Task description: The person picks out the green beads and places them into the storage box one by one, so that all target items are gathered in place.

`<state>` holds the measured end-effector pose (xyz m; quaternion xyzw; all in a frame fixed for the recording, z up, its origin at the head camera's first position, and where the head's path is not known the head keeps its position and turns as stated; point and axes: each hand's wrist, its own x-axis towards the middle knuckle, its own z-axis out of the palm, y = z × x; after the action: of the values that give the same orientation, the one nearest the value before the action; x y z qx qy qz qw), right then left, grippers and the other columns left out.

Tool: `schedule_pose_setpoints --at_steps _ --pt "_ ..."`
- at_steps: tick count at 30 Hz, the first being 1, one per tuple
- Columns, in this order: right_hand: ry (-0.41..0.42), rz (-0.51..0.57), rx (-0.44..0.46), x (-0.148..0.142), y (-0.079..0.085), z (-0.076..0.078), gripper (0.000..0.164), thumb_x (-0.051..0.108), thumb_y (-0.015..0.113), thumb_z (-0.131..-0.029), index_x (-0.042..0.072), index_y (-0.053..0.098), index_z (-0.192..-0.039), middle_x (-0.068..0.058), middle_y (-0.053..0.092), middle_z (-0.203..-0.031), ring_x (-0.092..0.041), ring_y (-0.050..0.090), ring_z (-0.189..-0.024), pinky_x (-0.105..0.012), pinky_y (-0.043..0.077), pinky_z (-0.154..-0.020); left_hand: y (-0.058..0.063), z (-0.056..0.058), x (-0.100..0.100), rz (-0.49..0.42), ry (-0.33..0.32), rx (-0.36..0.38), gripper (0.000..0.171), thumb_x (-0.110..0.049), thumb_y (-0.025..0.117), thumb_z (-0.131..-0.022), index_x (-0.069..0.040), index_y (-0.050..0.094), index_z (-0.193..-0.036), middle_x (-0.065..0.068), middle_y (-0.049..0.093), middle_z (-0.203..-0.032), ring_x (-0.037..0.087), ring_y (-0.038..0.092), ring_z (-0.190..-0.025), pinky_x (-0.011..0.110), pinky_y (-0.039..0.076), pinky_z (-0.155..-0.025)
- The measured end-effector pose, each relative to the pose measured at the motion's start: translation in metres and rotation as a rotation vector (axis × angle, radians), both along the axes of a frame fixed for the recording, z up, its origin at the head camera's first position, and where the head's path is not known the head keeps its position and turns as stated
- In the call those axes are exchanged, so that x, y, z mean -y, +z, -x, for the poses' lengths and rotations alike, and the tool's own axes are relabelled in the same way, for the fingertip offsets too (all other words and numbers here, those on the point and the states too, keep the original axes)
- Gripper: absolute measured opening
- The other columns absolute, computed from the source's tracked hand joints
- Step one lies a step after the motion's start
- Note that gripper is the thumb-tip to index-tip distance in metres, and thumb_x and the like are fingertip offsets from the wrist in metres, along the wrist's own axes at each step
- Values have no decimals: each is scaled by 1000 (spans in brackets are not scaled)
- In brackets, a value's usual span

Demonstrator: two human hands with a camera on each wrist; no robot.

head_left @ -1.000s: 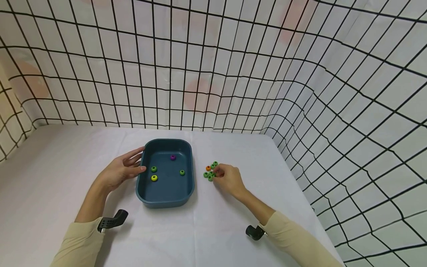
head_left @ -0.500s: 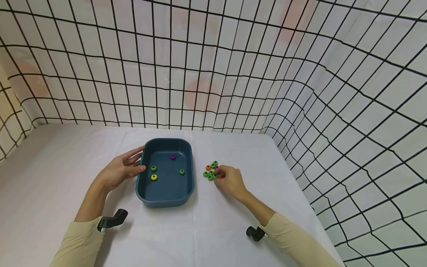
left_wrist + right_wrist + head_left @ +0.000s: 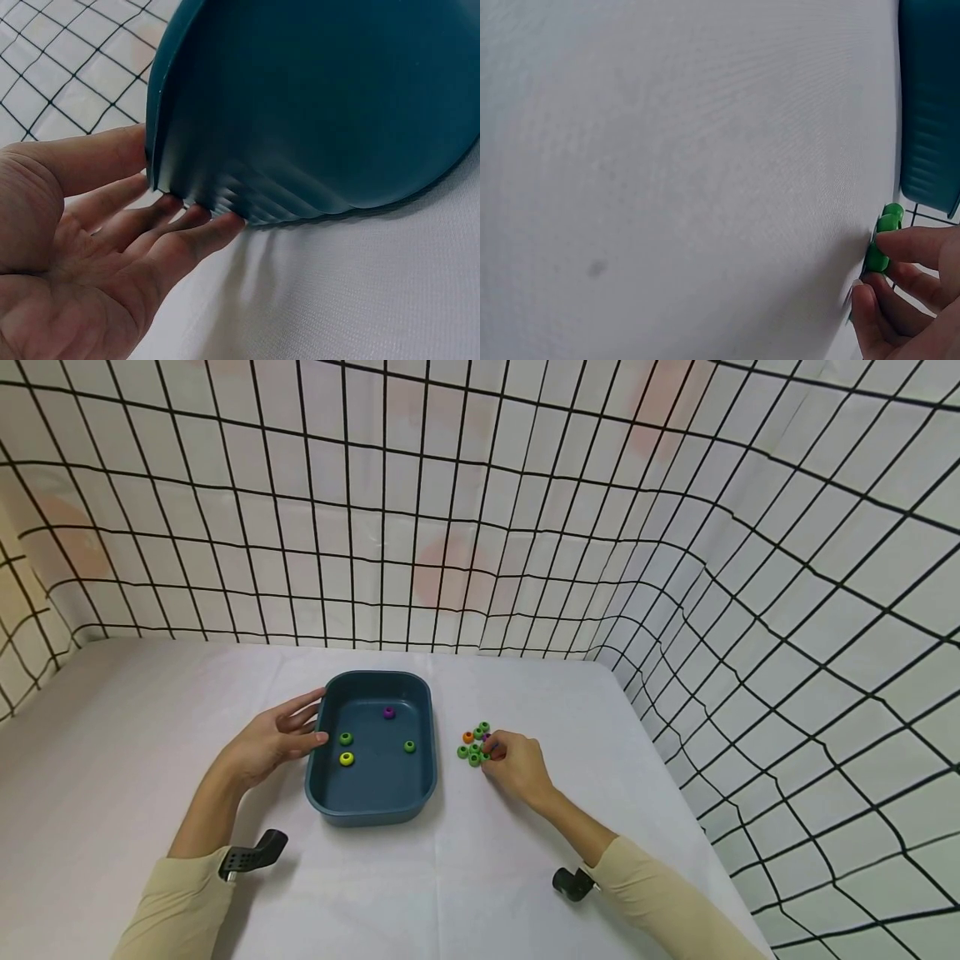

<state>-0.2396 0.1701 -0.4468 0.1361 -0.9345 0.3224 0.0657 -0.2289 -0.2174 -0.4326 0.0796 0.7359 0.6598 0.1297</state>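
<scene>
My left hand is at the left wall of a blue rectangular tray. In the left wrist view its thumb reaches the rim, and extended fingers touch the ribbed outer wall. Inside the tray lie two green beads, a yellow bead and a purple bead. To the right of the tray, my right hand bends over a small bead cluster, with a green bead between thumb and fingertips. Around it are several green beads, an orange bead and a purple bead, partly hidden by the fingers.
White cloth covers the table. Behind it and along the right side rises a white sheet with a black grid net. Black camera mounts project from both wrists.
My right fingertips have shifted slightly among the beads, uncovering the purple one and nudging a couple of green ones a little to the right. My left hand and the tray stay put.
</scene>
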Motion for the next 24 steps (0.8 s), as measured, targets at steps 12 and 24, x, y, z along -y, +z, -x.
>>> schedule_pose_setpoints --at_steps 12,24 --pt "9 16 -34 2 4 2 14 -2 75 -74 7 73 -85 -5 72 -74 -12 63 -68 -27 52 -63 0 0 -1 15 2 0 86 -6 69 -95 -12 17 -164 22 15 -168 44 22 -152 47 41 -107" --pt "29 34 -51 11 21 7 11 0 76 -80 7 74 -88 -7 76 -82 -17 70 -73 -33 58 -66 1 0 0 4 1 3 87 -5 69 -94 -13 17 -164 22 14 -168 44 20 -153 39 44 -105"
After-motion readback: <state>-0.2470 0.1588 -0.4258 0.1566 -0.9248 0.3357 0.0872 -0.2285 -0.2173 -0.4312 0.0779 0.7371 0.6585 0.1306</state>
